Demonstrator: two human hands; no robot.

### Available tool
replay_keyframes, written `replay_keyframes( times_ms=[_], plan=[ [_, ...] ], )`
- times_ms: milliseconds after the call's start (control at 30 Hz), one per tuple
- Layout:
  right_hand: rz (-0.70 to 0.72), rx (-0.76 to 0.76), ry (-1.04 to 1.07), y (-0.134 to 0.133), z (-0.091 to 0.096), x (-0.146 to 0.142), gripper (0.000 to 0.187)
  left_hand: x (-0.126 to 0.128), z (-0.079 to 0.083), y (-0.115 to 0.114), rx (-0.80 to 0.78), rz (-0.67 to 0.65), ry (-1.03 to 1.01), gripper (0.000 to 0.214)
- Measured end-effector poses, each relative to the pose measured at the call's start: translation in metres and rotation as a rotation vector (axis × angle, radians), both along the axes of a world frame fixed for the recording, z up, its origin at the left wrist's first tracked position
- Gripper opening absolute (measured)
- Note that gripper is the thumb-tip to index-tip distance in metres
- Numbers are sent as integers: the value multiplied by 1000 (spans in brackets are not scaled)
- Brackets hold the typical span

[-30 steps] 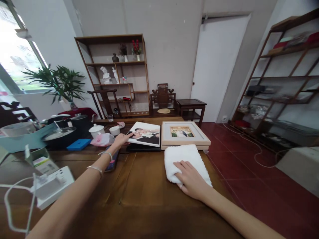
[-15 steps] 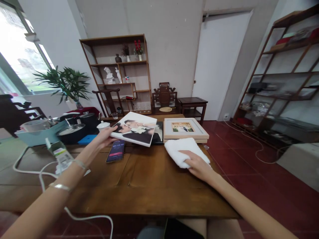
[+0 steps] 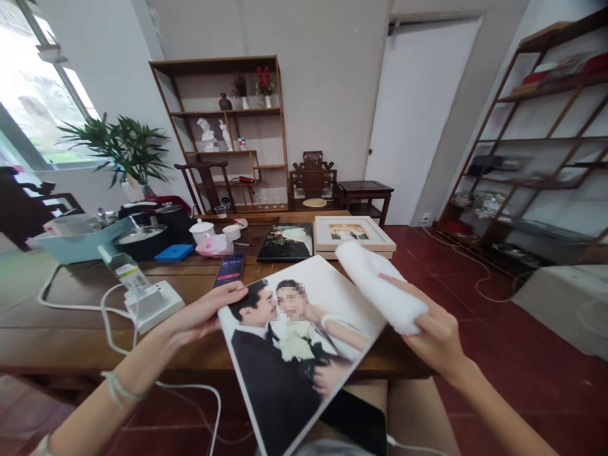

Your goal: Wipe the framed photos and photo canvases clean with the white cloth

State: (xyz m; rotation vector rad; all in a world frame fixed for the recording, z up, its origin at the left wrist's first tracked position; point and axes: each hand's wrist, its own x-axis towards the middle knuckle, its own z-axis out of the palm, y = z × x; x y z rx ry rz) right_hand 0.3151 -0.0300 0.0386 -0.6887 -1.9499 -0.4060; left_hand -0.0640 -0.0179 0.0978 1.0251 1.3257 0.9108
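My left hand (image 3: 206, 313) grips the left edge of a photo panel (image 3: 294, 354) printed with two people in formal dress. The panel is tilted toward me over the table's front edge. In my right hand (image 3: 430, 332) is a folded white towel (image 3: 380, 288), held at the panel's upper right side; whether it touches the surface I cannot tell. Behind the panel lies a dark photo panel (image 3: 285, 242). To the right of that, a light wooden picture frame (image 3: 355, 235) rests on another frame.
A phone (image 3: 228, 271) lies left of the panel, near a white power strip (image 3: 154, 304) with cables. Farther back are a blue box (image 3: 174, 253), a lidded white cup (image 3: 201, 231), a pot (image 3: 142, 242) and a light blue bin (image 3: 80, 244). A dark device (image 3: 356, 418) sits on my lap.
My left hand has brought the photo panel closer and tilted it up, uncovering the dark panel behind. My right hand has lifted the towel off the tabletop to the panel's right side.
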Motion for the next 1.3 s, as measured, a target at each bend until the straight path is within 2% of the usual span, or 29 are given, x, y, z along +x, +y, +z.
replay_keyframes(
  times_ms=[67,133,200,267,400,533,667,767,900,1000,1133,1300],
  plan=[
    [92,-67,-164,-7,4,-3,21,9,-9,6,-34,-134,-60,31],
    [106,-92,-303,-13,4,-8,22,18,-17,14,-51,-265,-90,33],
    [76,-82,-363,-16,-1,-12,24,26,-24,23,-64,-333,-112,33],
    [59,-72,-369,-16,-9,-14,25,32,-30,31,-97,-344,-155,33],
    [58,-168,-308,-10,-26,-9,25,40,-37,49,-155,-274,-187,25],
    [-23,-268,-231,-1,-35,-12,35,44,-38,65,-211,-173,-207,27],
    [-132,-299,-204,6,-39,-30,35,48,-40,66,-90,-97,-117,36],
    [-166,-328,-219,8,-40,-41,35,55,-47,59,0,-74,-83,53],
    [-133,-364,-255,11,-39,-40,36,62,-59,58,78,63,155,53],
    [-84,-393,-280,13,-38,-30,38,60,-62,66,110,69,292,52],
    [-60,-389,-242,15,-41,-24,39,59,-62,72,253,111,660,51],
    [-103,-364,-166,15,-49,-33,36,73,-70,59,440,149,818,58]
  ],
)
